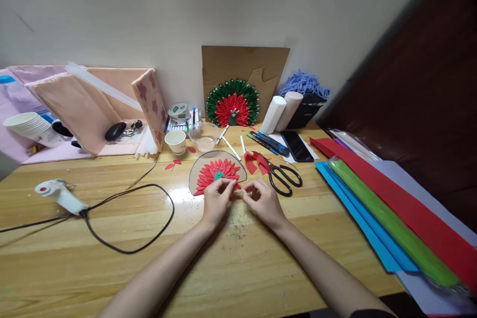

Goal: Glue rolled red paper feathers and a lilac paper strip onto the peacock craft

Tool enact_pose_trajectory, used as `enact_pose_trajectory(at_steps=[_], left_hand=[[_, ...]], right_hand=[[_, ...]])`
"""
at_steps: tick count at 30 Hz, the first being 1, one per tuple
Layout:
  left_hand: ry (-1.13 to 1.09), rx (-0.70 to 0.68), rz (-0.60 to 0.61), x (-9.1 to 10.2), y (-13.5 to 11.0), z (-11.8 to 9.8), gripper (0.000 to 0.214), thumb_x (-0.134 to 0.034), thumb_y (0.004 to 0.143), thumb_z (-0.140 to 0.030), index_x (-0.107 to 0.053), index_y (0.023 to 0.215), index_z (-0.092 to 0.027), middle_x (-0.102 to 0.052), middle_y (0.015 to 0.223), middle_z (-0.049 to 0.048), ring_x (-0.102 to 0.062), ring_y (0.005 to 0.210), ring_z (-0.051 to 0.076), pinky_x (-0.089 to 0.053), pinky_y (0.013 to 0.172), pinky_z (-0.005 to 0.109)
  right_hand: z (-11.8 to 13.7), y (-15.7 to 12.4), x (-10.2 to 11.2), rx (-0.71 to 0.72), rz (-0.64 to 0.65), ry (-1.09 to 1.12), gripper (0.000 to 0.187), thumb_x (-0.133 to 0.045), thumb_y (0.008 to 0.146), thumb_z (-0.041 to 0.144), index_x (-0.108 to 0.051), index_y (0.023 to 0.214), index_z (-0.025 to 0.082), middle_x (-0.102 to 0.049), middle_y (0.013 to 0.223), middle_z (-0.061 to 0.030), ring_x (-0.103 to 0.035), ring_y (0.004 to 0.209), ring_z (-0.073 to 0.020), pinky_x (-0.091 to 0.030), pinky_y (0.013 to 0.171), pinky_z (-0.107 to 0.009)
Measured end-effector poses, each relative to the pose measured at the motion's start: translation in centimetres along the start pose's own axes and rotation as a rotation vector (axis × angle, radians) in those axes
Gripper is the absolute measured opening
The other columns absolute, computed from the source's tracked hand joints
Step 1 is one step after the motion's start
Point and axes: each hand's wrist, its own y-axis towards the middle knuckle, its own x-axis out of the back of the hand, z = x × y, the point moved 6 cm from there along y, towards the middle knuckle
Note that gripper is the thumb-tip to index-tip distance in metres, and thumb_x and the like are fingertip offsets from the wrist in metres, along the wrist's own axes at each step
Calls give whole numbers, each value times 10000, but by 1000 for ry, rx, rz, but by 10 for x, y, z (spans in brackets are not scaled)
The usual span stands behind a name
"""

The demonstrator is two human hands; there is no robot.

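Observation:
My left hand [216, 202] is closed in a pinch on a small red paper petal [237, 185], in front of a paper peacock. Close beside it, my right hand [264, 202] has thumb and forefinger pressed together; whatever lies between those fingertips is too small to make out. The peacock, with red petals [212, 174] and a green body [219, 175], lies on a rounded cardboard piece [195, 165] outlined in dark ink. Black-handled scissors [285, 179] rest to the right of my hands, their blades beside cut red paper [257, 161].
A finished-looking green and red peacock [233, 104] leans against cardboard [246, 62] by the wall. A glue gun [63, 198] with a looping black cord lies left. Paper cup [175, 143], clear bowl [203, 137], phone [297, 146] and coloured sheets [395, 198] surround the work area.

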Motion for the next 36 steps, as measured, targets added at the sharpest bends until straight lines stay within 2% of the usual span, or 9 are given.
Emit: enact_pose_trajectory(at_steps=[12,20,23,27,30,33,36], left_hand=[[18,-56,-29,2,0,0,240,-619,756,-381,-665,740,-146,-665,677,26,-591,596,129,-476,572,232],[80,-73,-42,3,2,1,231,-544,821,-356,-643,909,-166,-672,731,35,-618,614,146,-487,586,254],[223,-165,-19,5,2,-5,225,-490,858,-312,-632,988,-196,-687,789,38,-636,655,156,-491,625,267],[493,-436,70,3,3,-18,252,-495,859,-235,-604,1086,-227,-697,945,60,-653,811,180,-492,734,288],[633,-602,101,2,3,-21,271,-492,864,-213,-585,1119,-205,-703,904,72,-650,770,176,-501,692,283],[666,-649,121,2,3,-19,257,-481,875,-210,-575,1112,-176,-703,873,72,-649,749,163,-512,671,274],[565,-574,129,3,6,-18,233,-499,871,-225,-571,1089,-187,-703,920,59,-660,806,154,-524,726,271]], right_hand=[[-3,-2,-3,6,-4,-12,66,-567,774,166,-560,719,201,-596,711,-19,-558,665,-160,-466,583,-277],[-6,-2,-10,-55,26,22,65,-569,759,165,-553,706,199,-585,705,-18,-555,623,-148,-462,544,-259],[-8,-2,-12,-76,43,42,67,-568,754,154,-553,705,198,-586,697,-15,-559,630,-148,-462,549,-257],[-13,-2,-14,-119,59,67,63,-566,761,169,-553,706,196,-587,699,-13,-549,622,-145,-446,551,-258],[-15,-2,-15,-149,67,77,66,-562,770,186,-550,706,193,-585,700,-12,-540,617,-141,-429,549,-254],[-16,-3,-15,-176,76,85,62,-558,774,193,-547,713,190,-581,704,-9,-541,623,-136,-424,557,-247],[-17,-4,-14,-194,78,94,59,-559,776,201,-552,719,187,-583,715,-11,-541,628,-133,-428,568,-243]])
